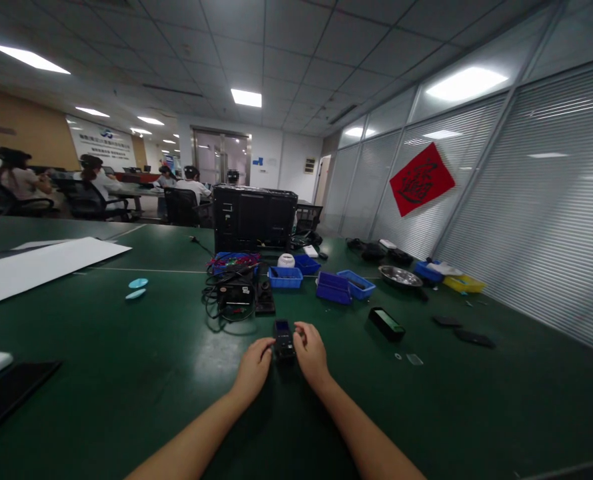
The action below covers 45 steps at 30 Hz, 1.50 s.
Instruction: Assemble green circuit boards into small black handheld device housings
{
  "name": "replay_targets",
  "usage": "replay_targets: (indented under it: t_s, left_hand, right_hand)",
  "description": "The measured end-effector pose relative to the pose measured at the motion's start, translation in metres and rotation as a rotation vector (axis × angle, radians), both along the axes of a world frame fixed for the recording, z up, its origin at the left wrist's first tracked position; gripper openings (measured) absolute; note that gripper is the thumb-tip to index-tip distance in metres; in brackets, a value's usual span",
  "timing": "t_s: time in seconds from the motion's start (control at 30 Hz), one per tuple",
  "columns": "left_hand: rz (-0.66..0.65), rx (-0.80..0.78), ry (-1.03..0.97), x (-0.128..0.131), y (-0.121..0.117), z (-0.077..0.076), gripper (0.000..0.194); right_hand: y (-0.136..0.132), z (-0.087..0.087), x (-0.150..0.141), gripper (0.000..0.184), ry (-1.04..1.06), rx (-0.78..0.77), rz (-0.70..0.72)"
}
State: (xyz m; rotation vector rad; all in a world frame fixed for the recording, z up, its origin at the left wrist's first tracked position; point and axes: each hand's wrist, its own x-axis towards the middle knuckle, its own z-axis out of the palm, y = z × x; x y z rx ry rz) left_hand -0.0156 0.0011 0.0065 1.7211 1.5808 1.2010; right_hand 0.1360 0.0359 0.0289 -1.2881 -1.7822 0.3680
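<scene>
A small black handheld device with a little dark screen at its top lies in front of me on the green table. My left hand is at its left side, fingers curled, with thumb and fingertips at the edge. On the other side my right hand has its bent fingers against the right edge, so the device sits gripped between both hands. Just beyond it stands a black soldering station with tangled cables, and beside that a black stand.
Blue bins and a white ball stand farther back, before a large black case. To the right are a black box with a green inside, a metal bowl and a yellow tray. White sheets lie left.
</scene>
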Motion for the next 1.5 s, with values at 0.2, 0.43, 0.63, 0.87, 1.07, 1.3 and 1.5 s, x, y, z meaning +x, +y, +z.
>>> replay_targets:
  t_s: [0.2, 0.43, 0.63, 0.87, 1.07, 1.3, 1.5]
  left_hand:
    - [0.060, -0.048, -0.136, -0.006, 0.009, -0.005, 0.032]
    - [0.044, -0.057, -0.123, -0.006, 0.007, -0.004, 0.029]
    - [0.032, -0.063, -0.110, -0.005, 0.006, -0.001, 0.027]
    - [0.034, -0.056, -0.076, -0.005, 0.005, 0.000, 0.027]
    - [0.018, -0.052, -0.066, -0.005, 0.006, -0.004, 0.028]
    - [0.019, -0.039, -0.071, -0.005, 0.007, -0.006, 0.029]
    - [0.008, -0.049, -0.064, -0.005, 0.006, -0.004, 0.029]
  right_hand:
    - [-0.020, -0.003, -0.022, 0.054, -0.325, 0.008, -0.016]
    - [0.010, -0.001, 0.008, 0.040, -0.229, -0.201, -0.071]
    - [0.028, 0.000, 0.031, 0.038, -0.202, -0.248, -0.119]
    - [0.015, 0.001, 0.017, 0.060, -0.317, -0.159, -0.144]
    - [0.018, -0.002, 0.019, 0.055, -0.343, -0.189, -0.175]
    - [0.044, -0.001, 0.053, 0.041, -0.091, -0.369, -0.187]
    - [0.053, -0.002, 0.066, 0.037, -0.141, -0.366, -0.220]
